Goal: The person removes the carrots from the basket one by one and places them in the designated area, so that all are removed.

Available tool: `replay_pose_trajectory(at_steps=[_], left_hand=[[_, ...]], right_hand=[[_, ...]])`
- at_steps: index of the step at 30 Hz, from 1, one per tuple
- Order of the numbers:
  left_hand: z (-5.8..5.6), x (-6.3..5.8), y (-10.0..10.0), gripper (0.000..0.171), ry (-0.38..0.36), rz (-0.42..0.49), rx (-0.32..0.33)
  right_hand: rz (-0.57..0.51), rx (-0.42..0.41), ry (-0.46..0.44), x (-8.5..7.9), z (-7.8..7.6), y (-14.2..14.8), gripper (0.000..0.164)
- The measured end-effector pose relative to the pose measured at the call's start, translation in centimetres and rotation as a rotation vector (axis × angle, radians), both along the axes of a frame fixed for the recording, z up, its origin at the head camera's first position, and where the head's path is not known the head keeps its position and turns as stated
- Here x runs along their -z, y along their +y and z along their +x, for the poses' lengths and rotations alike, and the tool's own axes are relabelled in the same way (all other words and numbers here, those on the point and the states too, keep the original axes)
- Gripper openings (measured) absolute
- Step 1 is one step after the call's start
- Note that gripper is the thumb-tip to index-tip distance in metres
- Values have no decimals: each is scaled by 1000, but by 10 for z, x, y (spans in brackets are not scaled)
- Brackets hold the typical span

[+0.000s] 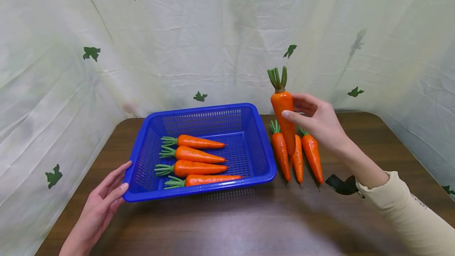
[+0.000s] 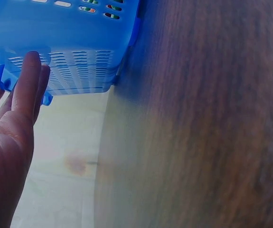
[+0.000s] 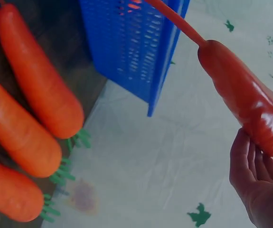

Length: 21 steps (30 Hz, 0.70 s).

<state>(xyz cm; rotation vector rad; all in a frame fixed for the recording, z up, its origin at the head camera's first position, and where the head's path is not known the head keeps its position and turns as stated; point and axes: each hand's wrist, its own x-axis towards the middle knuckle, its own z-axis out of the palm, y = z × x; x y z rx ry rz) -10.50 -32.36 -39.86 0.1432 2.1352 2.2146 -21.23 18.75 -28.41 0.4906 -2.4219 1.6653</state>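
Note:
My right hand (image 1: 316, 119) grips an orange carrot (image 1: 283, 108) between thumb and fingers, above the table and to the right of the basket. It hangs leaves up, tip down; in the right wrist view the fingers press on the carrot's (image 3: 243, 88) thick end. My left hand (image 1: 97, 204) touches the near left corner of the blue plastic basket (image 1: 263, 145). In the left wrist view that hand's straight fingers (image 2: 28, 90) lie against the basket's outer wall (image 2: 65, 33). Several carrots (image 1: 200, 154) lie side by side in the basket, leaves to the left.
Three more carrots (image 1: 312, 155) lie on the brown wooden table (image 1: 227, 224) right of the basket, below the raised one. A pale curtain (image 1: 199, 50) with green leaf prints hangs behind and along both sides. A black strap (image 1: 343, 185) is on the right wrist.

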Motion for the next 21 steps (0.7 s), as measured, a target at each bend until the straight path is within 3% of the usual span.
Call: replay_pose_trajectory(at_steps=[12, 21], left_hand=[[2, 0, -1, 52, -20, 1, -10], [1, -1, 0, 52, -15, -5, -17]], right_hand=[[81, 84, -52, 16, 1, 26, 49], [121, 140, -115, 39, 5, 44, 51]])
